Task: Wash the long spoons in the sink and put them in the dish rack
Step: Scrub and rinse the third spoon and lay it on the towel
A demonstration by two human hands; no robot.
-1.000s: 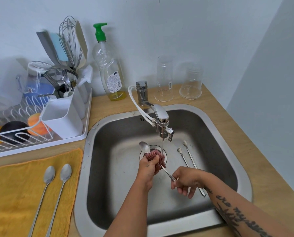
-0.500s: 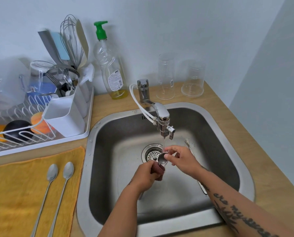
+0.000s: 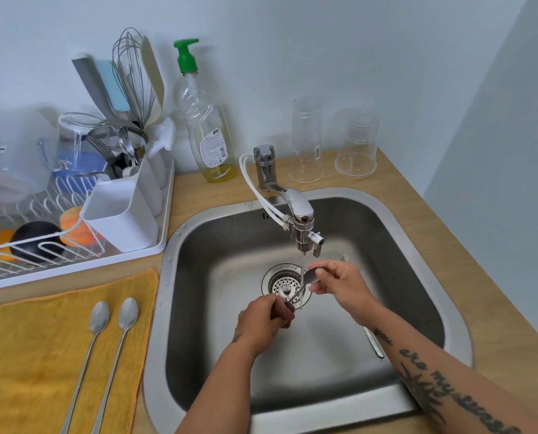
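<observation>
Soap bottle label (image 3: pixel 213 149) unreadable; forearm tattoo (image 3: pixel 418 360) reads "you are my". Mid-sink (image 3: pixel 154 355): right hand (image 3: pixel 343 285) pinches shiny long spoon (image 3: pixel 312 275) bowl; left hand (image 3: pixel 258 324) clenches maroon scrubber (image 3: pixel 281 310) round handle.

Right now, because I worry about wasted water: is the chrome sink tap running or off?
Running: a thin stream of water falls from the chrome sink tap, beside the long steel spoon, to the round drain strainer.

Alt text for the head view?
Over a steel sink, the right hand pinches a long spoon by its bowl under the running tap while the left hand grips a reddish scrubber round its handle. Two spoons lie on a yellow cloth.
</observation>
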